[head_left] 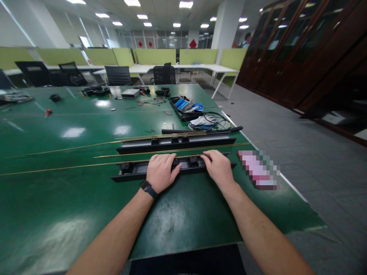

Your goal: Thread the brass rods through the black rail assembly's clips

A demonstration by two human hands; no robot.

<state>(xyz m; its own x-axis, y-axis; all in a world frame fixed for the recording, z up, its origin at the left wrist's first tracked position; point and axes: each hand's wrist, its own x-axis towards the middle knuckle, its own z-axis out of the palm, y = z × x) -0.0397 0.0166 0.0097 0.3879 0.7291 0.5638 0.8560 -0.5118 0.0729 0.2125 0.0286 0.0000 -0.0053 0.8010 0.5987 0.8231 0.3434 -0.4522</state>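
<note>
A long black channel-shaped rail [137,176] lies across the green table in front of me, with black blocks [194,161] set along its inside. My left hand [161,170], a dark watch on its wrist, is closed over the rail's middle, its thumb beside one block. Toward the rail's right end, my right hand [217,165] pinches at the far edge, where a thin brass rod [71,167] reaches its fingertips. This rod runs along that edge, passes behind my left hand and extends far left. The fingers partly hide the contact points.
Behind lies a second black rail [137,146] with blocks and more thin brass rods [114,142]. A black tray [179,110] of tools and white gloves [203,121] are farther back. A blurred pink object [256,168] lies right, near the table's white edge [292,187].
</note>
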